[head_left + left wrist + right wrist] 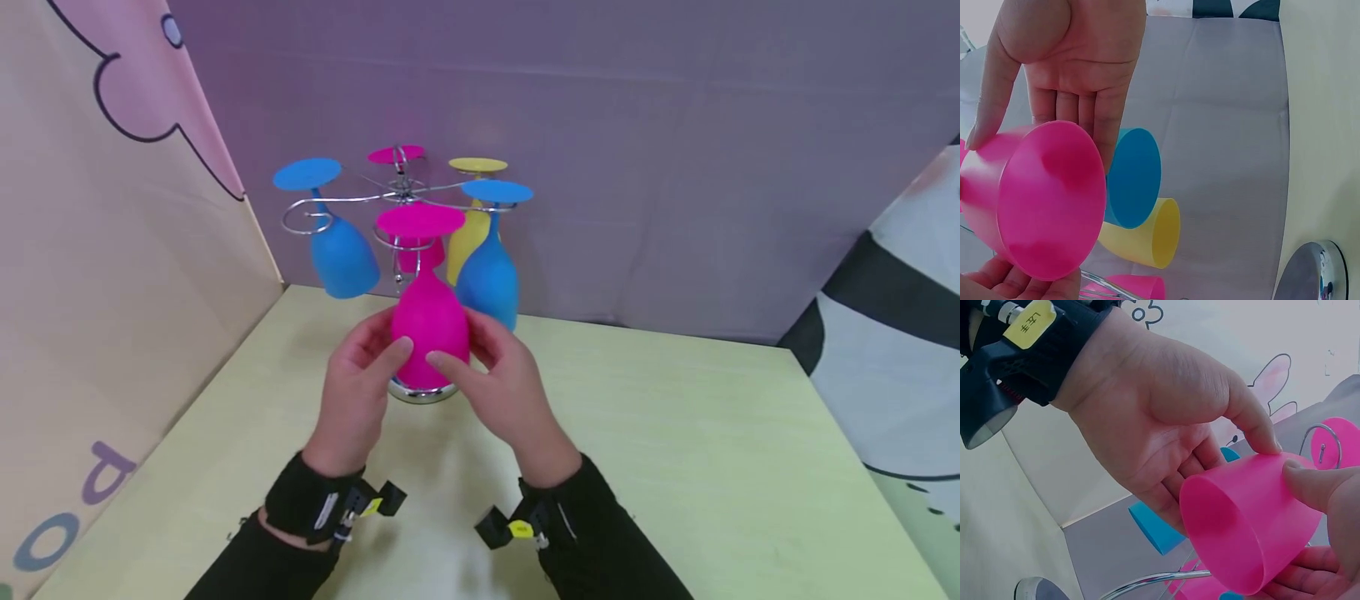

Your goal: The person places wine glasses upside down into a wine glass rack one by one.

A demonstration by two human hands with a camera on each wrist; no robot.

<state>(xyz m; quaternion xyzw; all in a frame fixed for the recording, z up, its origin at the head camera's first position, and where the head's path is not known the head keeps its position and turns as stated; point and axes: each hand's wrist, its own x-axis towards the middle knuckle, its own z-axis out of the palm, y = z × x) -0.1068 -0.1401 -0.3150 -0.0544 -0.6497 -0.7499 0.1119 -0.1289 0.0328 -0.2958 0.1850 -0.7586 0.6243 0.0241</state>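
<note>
A pink plastic goblet (429, 325) is upside down at the front of a chrome stemware rack (405, 197), its foot above a wire loop. Whether the foot rests on that loop, I cannot tell. My left hand (354, 396) holds the bowl from the left, and my right hand (508, 387) holds it from the right. Both thumbs lie on the near side, with the fingers around the sides and partly hidden behind. In the right wrist view, the goblet's open mouth (1222, 534) shows between the two hands.
A blue goblet (343, 257) hangs at left, another blue goblet (489, 275) at right. Behind are a yellow goblet (468, 237) and a second pink goblet (382, 157). The rack's round base (422, 397) stands on the pale table (675, 467), before a grey wall (660, 183).
</note>
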